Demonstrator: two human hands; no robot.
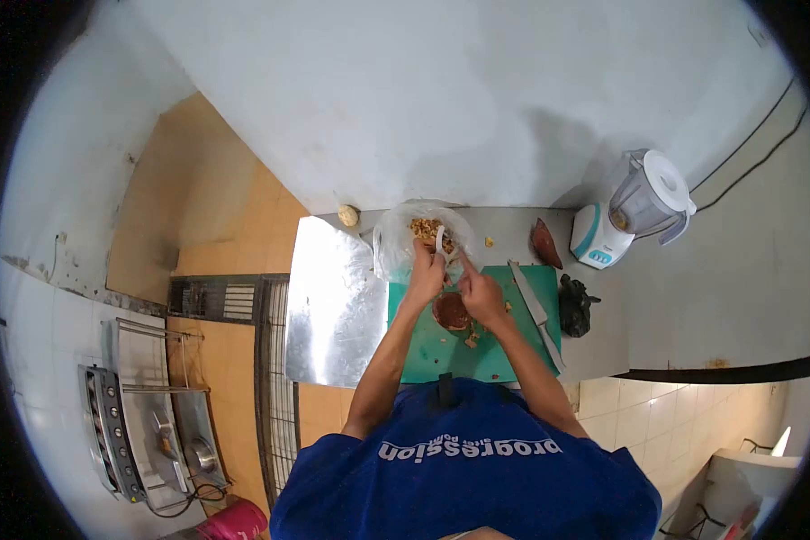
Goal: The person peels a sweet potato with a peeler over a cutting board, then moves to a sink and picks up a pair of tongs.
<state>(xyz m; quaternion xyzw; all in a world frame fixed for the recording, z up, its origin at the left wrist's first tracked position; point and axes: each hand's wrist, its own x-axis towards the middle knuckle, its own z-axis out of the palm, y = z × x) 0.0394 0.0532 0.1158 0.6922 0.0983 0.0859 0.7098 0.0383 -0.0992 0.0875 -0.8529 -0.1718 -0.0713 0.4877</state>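
Note:
My left hand (426,274) is closed around a slim white tool or strip (439,238), its kind too small to make out. Close beside it, my right hand (480,292) has its fingers bent, the index finger reaching up toward the white piece. Both hands are over the near edge of a clear plastic bag (390,243) with yellow-brown bits (426,229) in it. Below them a round dish with a reddish-brown inside (452,311) sits on the green cutting board (423,355), with small yellowish scraps (472,341) around it.
A large knife (533,301) lies along the board's right side. Beyond are a reddish-brown tuber (544,244), a black plastic bag (577,306) and a blender (634,211). A pale round lump (348,215) rests near the wall, behind the shiny metal surface (328,306).

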